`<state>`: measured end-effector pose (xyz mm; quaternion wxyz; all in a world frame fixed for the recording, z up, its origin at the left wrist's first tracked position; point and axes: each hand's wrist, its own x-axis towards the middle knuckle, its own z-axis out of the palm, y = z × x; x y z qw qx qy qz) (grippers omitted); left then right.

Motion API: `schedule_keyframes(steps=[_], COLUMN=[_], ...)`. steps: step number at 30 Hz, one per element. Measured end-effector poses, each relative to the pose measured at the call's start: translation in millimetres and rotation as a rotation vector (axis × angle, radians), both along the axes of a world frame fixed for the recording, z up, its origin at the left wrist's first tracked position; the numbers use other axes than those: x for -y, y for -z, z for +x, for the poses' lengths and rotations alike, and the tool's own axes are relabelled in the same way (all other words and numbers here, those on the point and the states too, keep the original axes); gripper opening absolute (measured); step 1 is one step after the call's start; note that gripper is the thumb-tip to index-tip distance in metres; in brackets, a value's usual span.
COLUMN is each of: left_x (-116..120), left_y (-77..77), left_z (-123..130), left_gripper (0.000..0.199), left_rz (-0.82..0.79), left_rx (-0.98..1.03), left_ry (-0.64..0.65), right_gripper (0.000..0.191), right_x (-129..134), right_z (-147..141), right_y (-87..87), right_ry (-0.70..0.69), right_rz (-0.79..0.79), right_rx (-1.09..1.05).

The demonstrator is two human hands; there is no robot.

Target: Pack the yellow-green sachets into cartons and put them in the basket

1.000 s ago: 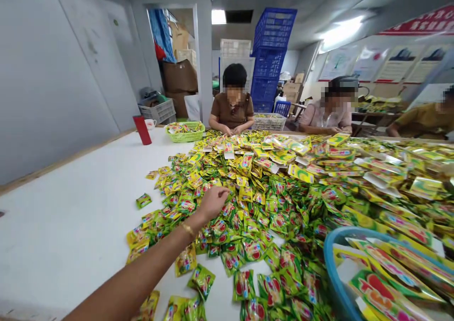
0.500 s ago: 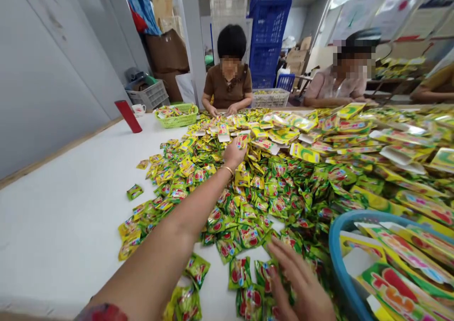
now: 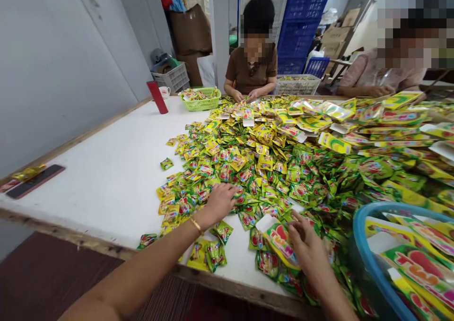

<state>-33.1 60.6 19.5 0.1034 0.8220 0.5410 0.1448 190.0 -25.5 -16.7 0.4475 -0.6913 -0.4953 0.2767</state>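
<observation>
Many small green and yellow packets are heaped over the white table. My left hand, with a gold bracelet at the wrist, reaches over the near packets, its fingers extended and touching them. My right hand grips the right side of a yellow and green box with a white open flap, held just above the packets near the table's front edge. To the right of that hand stands a blue-rimmed basket full of similar flat boxes.
Flat boxes lie piled along the far right. A green basket and a red upright object stand at the back left. A dark flat object lies far left. Two people sit across the table.
My left hand has come back from the far packets toward me. My right hand, earlier without a box, now holds one. The view has turned left and shows the table's front edge.
</observation>
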Motion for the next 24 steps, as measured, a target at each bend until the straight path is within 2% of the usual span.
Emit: schedule_keyframes(steps=[1, 3, 7, 9, 11, 13, 14, 16, 19, 22, 24], left_x=[-8, -18, -19, -12, 0, 14, 20, 29, 33, 35, 40], left_y=[2.4, 0.8, -26.7, -39.5, -41.7, -32.8, -25.9, -12.6, -3.0, -4.8, -6.3], left_z=[-4, -9, -27, -46, -66, -79, -82, -84, -82, -82, -81], left_gripper=[0.031, 0.024, 0.024, 0.025, 0.025, 0.023, 0.023, 0.022, 0.025, 0.032, 0.027], left_rz=[-0.025, -0.052, -0.094, -0.203, -0.371, -0.466, -0.449, -0.319, -0.146, -0.172, -0.221], left_rx=[-0.006, 0.109, 0.511, 0.59, 0.559, 0.464, 0.408, 0.298, 0.156, 0.113, 0.169], left_ry=[0.007, -0.012, -0.215, -0.218, -0.145, -0.126, -0.15, -0.21, -0.197, -0.163, -0.173], right_gripper=[0.064, 0.063, 0.066, 0.057, 0.049, 0.047, 0.047, 0.049, 0.053, 0.054, 0.055], right_x=[3, 10, 25, 30, 32, 31, 30, 28, 26, 27, 29], right_z=[-4, -15, -32, -32, -30, -30, -30, -33, -37, -41, -42], right_y=[-1.6, -6.3, -4.2, 2.6, 8.5, 11.3, 11.5, 10.8, 9.4, 8.8, 8.3], right_ry=[-0.046, -0.12, -0.269, -0.297, -0.289, -0.279, -0.277, -0.282, -0.3, -0.312, -0.312], right_rz=[-0.008, -0.022, 0.063, 0.112, 0.164, 0.211, 0.232, 0.275, 0.348, 0.387, 0.397], right_rx=[0.165, 0.484, 0.947, 1.054, 1.099, 1.105, 1.099, 1.069, 0.992, 0.931, 0.901])
